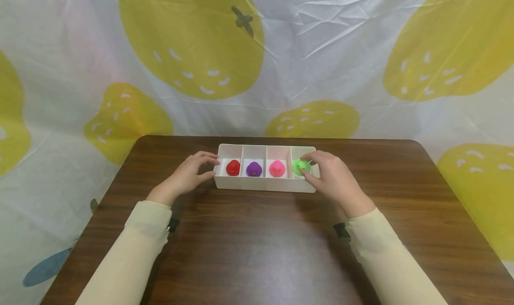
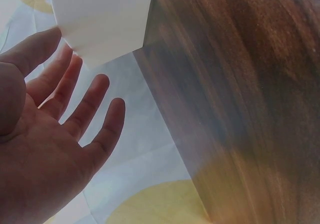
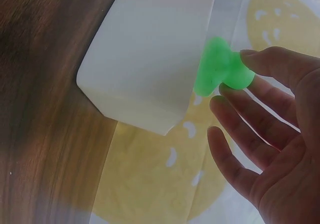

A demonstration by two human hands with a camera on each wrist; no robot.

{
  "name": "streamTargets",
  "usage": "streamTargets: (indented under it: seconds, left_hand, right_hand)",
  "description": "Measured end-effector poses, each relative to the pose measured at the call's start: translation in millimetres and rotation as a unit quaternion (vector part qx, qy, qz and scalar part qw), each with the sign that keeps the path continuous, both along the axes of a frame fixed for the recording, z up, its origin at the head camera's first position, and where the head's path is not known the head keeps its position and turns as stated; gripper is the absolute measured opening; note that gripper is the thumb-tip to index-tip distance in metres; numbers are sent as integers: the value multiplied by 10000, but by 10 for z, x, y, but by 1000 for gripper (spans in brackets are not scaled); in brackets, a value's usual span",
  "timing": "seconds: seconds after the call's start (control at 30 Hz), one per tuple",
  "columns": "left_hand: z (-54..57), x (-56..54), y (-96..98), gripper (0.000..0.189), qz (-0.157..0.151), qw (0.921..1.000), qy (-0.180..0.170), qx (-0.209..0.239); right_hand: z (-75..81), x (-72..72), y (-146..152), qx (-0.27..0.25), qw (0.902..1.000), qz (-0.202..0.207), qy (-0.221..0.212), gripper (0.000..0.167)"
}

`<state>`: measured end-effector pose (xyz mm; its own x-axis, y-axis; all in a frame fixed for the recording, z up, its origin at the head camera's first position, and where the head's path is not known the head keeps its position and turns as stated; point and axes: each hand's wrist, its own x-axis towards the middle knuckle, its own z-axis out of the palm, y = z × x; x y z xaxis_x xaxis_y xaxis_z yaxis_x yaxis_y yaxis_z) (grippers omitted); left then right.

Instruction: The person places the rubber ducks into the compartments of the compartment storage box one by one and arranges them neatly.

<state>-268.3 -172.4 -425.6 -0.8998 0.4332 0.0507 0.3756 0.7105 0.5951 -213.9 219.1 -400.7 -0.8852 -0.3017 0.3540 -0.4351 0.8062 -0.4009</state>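
Observation:
A white box (image 1: pixel 265 184) with side-by-side compartments lies across the table. From left to right its compartments hold a red rubber duck (image 1: pixel 233 167), a purple duck (image 1: pixel 254 169) and a pink duck (image 1: pixel 277 168). At the rightmost compartment, my right hand (image 1: pixel 335 175) pinches a green rubber duck (image 3: pixel 216 66) between thumb and fingers, and the duck shows above the box rim in the right wrist view. My left hand (image 1: pixel 186 173) has its fingertips right at the box's left end, fingers loosely extended and nothing between them.
The box stands toward the back of a dark brown wooden table (image 1: pixel 257 247). Behind the far edge hangs a white cloth (image 1: pixel 225 117) with large yellow fruit prints. Dark bands circle both wrists below pale sleeves (image 1: pixel 124 256).

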Motion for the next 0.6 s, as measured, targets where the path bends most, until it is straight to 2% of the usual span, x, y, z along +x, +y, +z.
streamTargets:
  seconds: [0.6]
  left_hand:
    - [8, 2, -3, 35, -20, 10000, -18, -6]
  right_hand:
    - [-33, -84, 47, 232, 9996, -2, -130, 30]
